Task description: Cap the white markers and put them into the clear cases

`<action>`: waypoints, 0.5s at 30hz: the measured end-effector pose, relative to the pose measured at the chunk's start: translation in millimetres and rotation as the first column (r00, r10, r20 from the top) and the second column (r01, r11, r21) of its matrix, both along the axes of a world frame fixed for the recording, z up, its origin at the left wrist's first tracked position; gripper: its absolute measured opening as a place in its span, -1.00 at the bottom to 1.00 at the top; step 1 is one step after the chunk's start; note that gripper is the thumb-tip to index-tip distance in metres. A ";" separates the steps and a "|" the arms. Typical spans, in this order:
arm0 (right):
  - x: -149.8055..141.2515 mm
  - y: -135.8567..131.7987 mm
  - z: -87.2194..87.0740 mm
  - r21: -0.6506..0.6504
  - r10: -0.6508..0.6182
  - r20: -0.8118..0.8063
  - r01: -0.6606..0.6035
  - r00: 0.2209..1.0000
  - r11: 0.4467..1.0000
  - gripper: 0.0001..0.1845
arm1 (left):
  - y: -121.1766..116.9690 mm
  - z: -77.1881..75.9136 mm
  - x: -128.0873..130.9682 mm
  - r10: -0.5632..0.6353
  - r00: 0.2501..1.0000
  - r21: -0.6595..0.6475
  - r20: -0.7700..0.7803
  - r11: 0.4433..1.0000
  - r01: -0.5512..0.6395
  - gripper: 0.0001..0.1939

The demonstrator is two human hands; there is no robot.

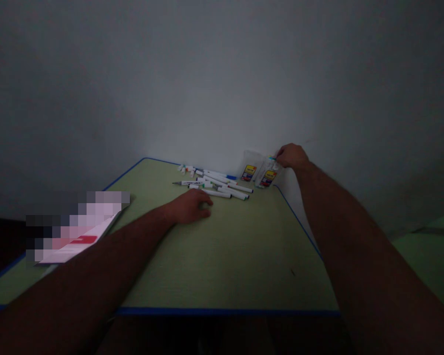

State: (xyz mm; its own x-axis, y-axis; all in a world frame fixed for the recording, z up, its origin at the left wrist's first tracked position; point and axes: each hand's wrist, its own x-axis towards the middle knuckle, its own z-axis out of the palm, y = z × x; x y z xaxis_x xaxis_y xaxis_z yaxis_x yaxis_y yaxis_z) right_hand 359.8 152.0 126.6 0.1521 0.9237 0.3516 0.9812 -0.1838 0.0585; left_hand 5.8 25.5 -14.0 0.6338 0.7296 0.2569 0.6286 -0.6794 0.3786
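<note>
My left hand (191,206) rests on the table just in front of a loose pile of white markers (222,178). Its fingers are curled, with a gap to the thumb and nothing between them. At the back right, my right hand (291,156) has its fingers closed at the top of a clear plastic case (269,178) with a yellow label. Coloured marker ends show at that case's opening. What the right fingertips pinch is hidden. A second clear case (248,173) stands upright beside it, to the left.
Several small white caps (185,169) lie behind the markers. A pink and white flat item (85,241), partly pixelated, lies at the table's left. The pale green table (229,261) has a blue edge and meets a grey wall (214,88) at the back.
</note>
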 end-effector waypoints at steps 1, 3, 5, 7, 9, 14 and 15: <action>0.4 0.1 0.5 -0.004 -0.008 -0.008 0.008 1.000 1.000 -0.71 | 0.4 -0.4 -0.1 0.002 1.000 0.004 -0.001 1.000 -0.002 -0.62; 1.0 0.0 1.0 -0.012 -0.009 -0.019 0.009 1.000 1.000 -0.72 | 1.0 -1.1 -0.5 0.000 1.000 0.007 -0.003 1.000 0.000 -0.63; 1.3 -0.4 0.7 -0.009 0.006 -0.014 -0.006 1.000 1.000 -0.73 | 1.0 -1.1 -0.7 -0.003 1.000 0.007 -0.002 1.000 0.003 -0.64; 1.2 -1.3 -0.1 0.014 0.013 -0.011 -0.013 1.000 1.000 -0.73 | 0.4 -0.4 -0.8 0.000 1.000 0.003 -0.001 1.000 0.000 -0.64; 0.4 -2.6 -0.5 0.034 0.011 -0.026 -0.010 1.000 0.999 -0.72 | -0.2 0.6 -0.6 0.010 1.000 -0.002 -0.004 1.000 -0.010 -0.63; -2.9 -6.0 1.6 0.032 0.018 -0.052 -0.016 0.999 0.999 -0.71 | 0.2 0.0 0.1 0.010 1.000 -0.003 -0.016 1.000 -0.010 -0.61; -3.0 -6.4 2.0 0.032 0.013 -0.053 -0.011 0.999 0.999 -0.71 | 0.7 -0.6 0.1 0.009 1.000 -0.003 -0.010 1.000 -0.009 -0.61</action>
